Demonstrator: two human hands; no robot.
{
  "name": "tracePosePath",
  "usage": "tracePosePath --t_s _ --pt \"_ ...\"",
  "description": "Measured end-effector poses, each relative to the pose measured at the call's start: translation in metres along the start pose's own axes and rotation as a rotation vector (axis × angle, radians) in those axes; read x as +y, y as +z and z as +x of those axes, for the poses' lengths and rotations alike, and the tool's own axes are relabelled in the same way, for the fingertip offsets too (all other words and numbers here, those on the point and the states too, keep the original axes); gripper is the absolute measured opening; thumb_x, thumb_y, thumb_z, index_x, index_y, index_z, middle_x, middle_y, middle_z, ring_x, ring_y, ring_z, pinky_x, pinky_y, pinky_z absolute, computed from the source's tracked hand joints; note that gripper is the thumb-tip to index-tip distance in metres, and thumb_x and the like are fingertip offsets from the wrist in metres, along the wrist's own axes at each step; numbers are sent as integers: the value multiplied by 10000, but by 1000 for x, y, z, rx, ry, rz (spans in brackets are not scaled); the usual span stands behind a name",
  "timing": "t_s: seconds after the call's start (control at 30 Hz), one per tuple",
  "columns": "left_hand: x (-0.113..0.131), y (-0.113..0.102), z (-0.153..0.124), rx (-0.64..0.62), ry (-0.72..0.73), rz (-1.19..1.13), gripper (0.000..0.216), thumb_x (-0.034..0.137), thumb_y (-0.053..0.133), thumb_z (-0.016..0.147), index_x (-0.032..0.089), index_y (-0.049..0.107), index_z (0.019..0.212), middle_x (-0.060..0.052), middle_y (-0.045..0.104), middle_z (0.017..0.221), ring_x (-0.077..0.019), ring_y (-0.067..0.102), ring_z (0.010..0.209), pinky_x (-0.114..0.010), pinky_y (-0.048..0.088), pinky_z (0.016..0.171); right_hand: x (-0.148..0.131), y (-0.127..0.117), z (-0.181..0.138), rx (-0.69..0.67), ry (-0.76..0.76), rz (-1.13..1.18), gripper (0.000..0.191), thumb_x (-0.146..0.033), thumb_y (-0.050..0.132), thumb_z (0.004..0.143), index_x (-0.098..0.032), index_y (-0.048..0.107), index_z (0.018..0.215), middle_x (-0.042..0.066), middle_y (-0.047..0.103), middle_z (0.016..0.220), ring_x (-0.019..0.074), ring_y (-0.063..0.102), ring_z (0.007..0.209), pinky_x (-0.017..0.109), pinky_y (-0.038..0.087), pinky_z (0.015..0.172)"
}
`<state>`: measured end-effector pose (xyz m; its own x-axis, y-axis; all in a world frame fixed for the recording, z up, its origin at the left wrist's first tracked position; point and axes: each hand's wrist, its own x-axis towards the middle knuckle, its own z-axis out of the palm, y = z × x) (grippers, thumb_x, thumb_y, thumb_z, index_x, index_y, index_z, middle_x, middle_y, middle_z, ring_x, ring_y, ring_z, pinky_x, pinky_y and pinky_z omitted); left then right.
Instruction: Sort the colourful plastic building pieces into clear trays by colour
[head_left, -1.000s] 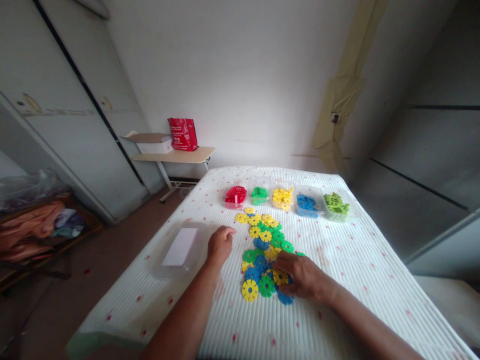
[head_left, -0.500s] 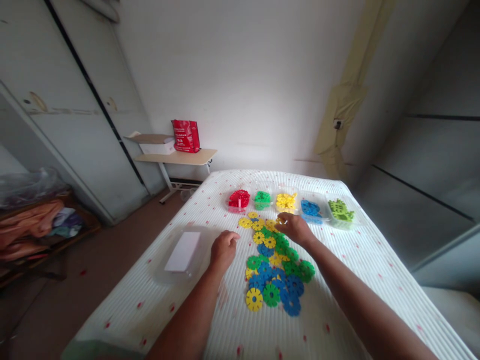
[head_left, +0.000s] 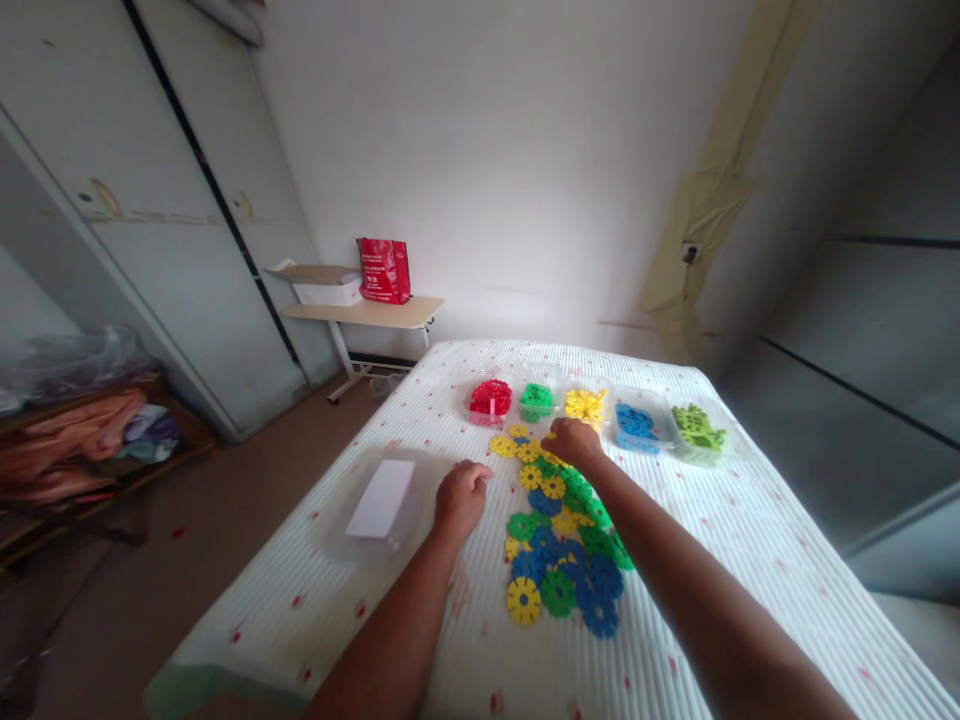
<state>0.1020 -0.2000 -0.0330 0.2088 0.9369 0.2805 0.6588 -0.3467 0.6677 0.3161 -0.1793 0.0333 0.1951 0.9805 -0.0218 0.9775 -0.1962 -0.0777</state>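
Observation:
My right hand (head_left: pixel 574 442) is bent down over the far end of a pile of slotted plastic discs. Its fingers are drawn together at yellow discs (head_left: pixel 530 477), and whatever is between the fingertips is hidden. My left hand (head_left: pixel 460 496) rests on the cloth left of the pile, fingers curled and thumb against them, with nothing visible in it. Green discs (head_left: pixel 559 593) and blue discs (head_left: pixel 600 612) overlap at the near end of the pile. Just beyond my right hand stands a clear tub of yellow discs (head_left: pixel 585 404).
Along the far side stand clear tubs of red discs (head_left: pixel 491 397), green discs (head_left: pixel 537 398), blue discs (head_left: pixel 635 424) and light green pieces (head_left: pixel 699 428). Left of my left hand lies a clear lid (head_left: pixel 337 530) with a white card (head_left: pixel 382 498). A striped cloth (head_left: pixel 285 600) covers the table.
My right hand has moved left and lower over the yellow discs; a yellow piece seen at its fingertips before is now hidden. My left hand stays by the pile. The view has turned slightly left.

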Motion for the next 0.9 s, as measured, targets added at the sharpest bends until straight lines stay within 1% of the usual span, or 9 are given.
tracePosePath --t_s 0.1,0.2,0.33,0.47,0.57,0.7,0.8,0.9 --pt "1 -1 0 -5 -2 1 285 12 440 739 175 666 797 -23 676 859 -126 608 835 -233 439 780 11 -2 -9 31 -7 19 374 -396 494 773 -211 640 1063 95 667 1038 227 618 941 292 445 745" --pt "2 -1 0 -9 -12 7 283 19 441 741 182 665 798 -17 675 857 -123 607 825 -232 441 770 22 1 -19 41 -22 30 377 -384 516 757 -216 636 1072 90 659 1046 227 610 944 288 440 733" --pt "3 -2 0 -14 -21 10 292 7 436 737 182 663 794 -16 677 858 -121 607 826 -230 441 769 30 8 -27 22 -70 44 357 -353 562 730 -216 645 1050 74 657 1036 200 614 910 258 434 717" --pt "3 -2 0 -15 -8 8 290 2 436 739 177 662 789 -21 676 851 -125 606 822 -236 442 774 30 11 -28 14 -117 51 316 -329 585 718 -216 655 1005 58 663 1011 187 610 909 242 427 726" --pt "4 -2 -1 -5 -4 5 285 4 442 742 182 661 785 -16 676 849 -124 604 822 -237 442 776 29 10 -29 20 -125 47 315 -310 589 713 -219 645 1010 56 661 1021 193 609 908 252 426 726" --pt "4 -2 0 -5 -11 2 291 1 439 740 185 661 778 -13 676 842 -123 603 818 -232 442 766 27 9 -34 42 -122 33 288 -315 546 750 -206 631 1002 75 648 1010 200 609 888 263 419 701" --pt "3 -2 0 2 1 7 279 8 443 741 178 663 769 -23 676 837 -131 604 818 -241 440 770 25 9 -40 87 -145 23 275 -326 519 774 -204 616 999 75 628 1012 189 598 897 248 407 686" --pt "1 -1 0 9 27 1 266 14 448 741 172 660 767 -28 674 832 -137 603 822 -246 440 773 27 4 -43 173 -196 20 267 -338 504 791 -211 605 1004 64 617 1004 177 584 904 229 395 675"
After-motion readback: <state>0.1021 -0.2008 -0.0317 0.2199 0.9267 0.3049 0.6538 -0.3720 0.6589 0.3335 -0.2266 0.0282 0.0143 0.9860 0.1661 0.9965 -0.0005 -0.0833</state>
